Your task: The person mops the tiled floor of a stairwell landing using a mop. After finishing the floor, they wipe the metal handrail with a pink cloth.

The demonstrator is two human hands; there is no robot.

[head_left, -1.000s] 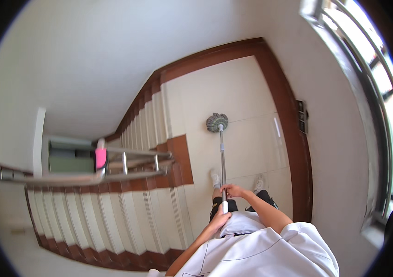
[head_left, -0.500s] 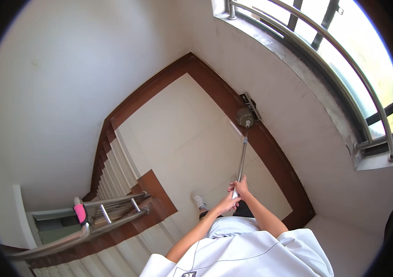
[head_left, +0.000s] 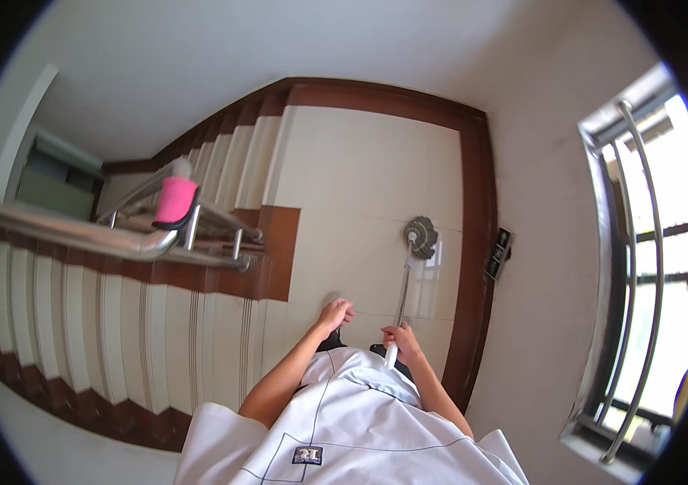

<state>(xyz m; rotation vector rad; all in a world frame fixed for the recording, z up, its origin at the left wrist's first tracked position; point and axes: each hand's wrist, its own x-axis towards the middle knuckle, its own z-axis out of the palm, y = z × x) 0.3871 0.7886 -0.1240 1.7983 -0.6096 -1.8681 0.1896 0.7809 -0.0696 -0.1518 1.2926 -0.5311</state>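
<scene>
My right hand [head_left: 399,339] is wrapped round the upper part of a metal mop pole [head_left: 402,291], by its white grip [head_left: 391,354]. My left hand [head_left: 337,314] is off the pole, a little to its left, with loosely bent fingers apart and nothing visible in them. The round, dark grey mop head [head_left: 422,238] rests on the cream floor tiles [head_left: 364,170], left of the brown border [head_left: 473,186]. My feet are mostly hidden by my hands and white shirt.
Left are stairs [head_left: 118,331] going both sides of a steel railing [head_left: 69,226] with a pink wrap [head_left: 174,200]. A small black fixture [head_left: 498,253] is low on the right wall [head_left: 530,186]. A barred window [head_left: 643,267] is at the right.
My left hand has let go of the pole and moved left. Since half a second ago, the mop head has come away from the right wall onto the tiles. My view has turned.
</scene>
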